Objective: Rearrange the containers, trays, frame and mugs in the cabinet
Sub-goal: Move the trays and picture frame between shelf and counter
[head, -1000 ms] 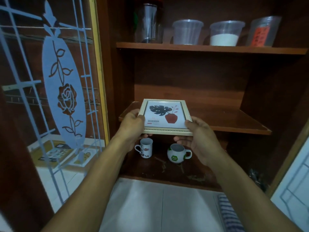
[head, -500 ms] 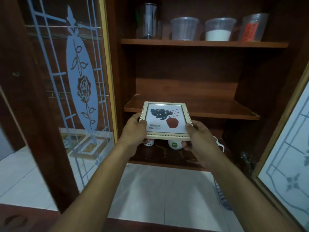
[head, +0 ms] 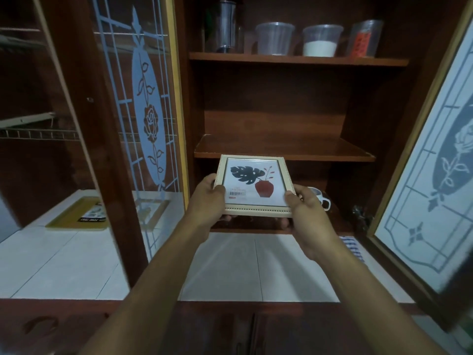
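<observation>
A cream picture frame [head: 253, 184] with a leaf and a red vase print is held in front of the open cabinet, just below the middle shelf [head: 281, 152]. My left hand [head: 207, 201] grips its left edge and my right hand [head: 307, 208] grips its right edge, thumbs on the glass. A white mug [head: 320, 198] peeks out behind my right hand on the bottom shelf. On the top shelf [head: 294, 60] stand a tall glass jar [head: 226, 26], an empty clear container [head: 275, 38], a container with white powder [head: 321, 41] and a container with an orange label [head: 364, 38].
The left glass door [head: 143, 106] with a rose etching and the right glass door [head: 440, 155] stand open on either side. A yellow tray [head: 76, 213] lies on the white tiled counter [head: 230, 270] behind the left door. A striped cloth [head: 352, 248] lies at the right.
The view has pulled back from the cabinet. The frame, still held in both hands, has come away from the middle shelf and now covers the two mugs on the bottom shelf.
</observation>
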Motion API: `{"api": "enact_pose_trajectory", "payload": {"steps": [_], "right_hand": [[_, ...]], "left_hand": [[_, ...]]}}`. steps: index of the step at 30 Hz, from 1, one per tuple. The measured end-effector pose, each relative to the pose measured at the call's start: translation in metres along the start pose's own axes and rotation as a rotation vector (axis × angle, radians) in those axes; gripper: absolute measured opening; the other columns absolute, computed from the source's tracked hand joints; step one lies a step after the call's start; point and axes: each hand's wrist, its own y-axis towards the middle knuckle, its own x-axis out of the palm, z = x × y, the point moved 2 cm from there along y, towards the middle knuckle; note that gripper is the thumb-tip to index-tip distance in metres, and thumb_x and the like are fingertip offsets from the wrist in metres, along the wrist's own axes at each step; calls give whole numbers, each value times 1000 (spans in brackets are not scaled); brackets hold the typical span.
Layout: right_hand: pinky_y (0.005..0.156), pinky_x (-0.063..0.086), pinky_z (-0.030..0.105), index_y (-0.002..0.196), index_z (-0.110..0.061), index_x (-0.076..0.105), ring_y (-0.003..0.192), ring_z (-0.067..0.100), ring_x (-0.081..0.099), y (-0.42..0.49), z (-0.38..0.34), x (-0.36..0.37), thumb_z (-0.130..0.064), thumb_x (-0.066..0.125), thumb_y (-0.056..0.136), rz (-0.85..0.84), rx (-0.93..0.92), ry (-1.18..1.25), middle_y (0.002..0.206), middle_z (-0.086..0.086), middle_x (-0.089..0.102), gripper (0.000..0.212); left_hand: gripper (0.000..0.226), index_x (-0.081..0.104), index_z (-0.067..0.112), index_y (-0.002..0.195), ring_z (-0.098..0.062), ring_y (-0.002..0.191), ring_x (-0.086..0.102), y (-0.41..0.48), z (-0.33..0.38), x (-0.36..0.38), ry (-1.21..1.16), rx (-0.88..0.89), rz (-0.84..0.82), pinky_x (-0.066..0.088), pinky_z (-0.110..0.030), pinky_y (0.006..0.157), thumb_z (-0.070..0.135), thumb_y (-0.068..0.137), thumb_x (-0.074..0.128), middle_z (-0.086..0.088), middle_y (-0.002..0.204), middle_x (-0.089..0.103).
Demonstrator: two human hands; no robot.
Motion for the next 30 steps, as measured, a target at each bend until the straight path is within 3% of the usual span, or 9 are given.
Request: {"api": "enact_pose_trajectory", "payload": {"steps": [4,8,14,25,30], "right_hand": [[48,39,26,122,-23,54,55,13,47,-24,4,-4,-18,44,103,10,2,18,82,-2,68,22],[48,36,27,126,-20,53,49,11,43,-43,6,-11,-16,43,103,8,-26,10,72,-3,66,25],[46,36,26,128,-19,53,52,11,45,-76,11,-26,-17,42,104,-8,-24,22,88,4,69,26],[46,41,23,129,-23,51,63,17,50,-149,14,-41,-20,46,103,3,40,42,103,15,69,26],[47,42,23,131,-25,50,60,13,51,-178,14,-31,-21,46,103,-1,43,41,91,6,69,28]], "left_hand": [[27,50,33,121,-15,82,67,-19,-5,-3,11,16,-35,51,-23,52,18,104,35,4,102,67],[34,50,30,132,-18,89,67,-38,-10,-4,6,14,-83,51,-22,51,17,104,34,2,107,67],[38,46,31,139,-18,89,68,-74,-15,-3,-18,-6,-134,52,-22,52,18,105,35,0,110,68],[31,51,33,126,-17,81,70,-147,-21,-9,-36,-17,-109,55,-31,57,16,105,36,2,100,70],[33,50,32,131,-17,82,71,-173,-24,-28,-26,-12,-104,56,-30,57,18,105,37,3,103,70]]}}
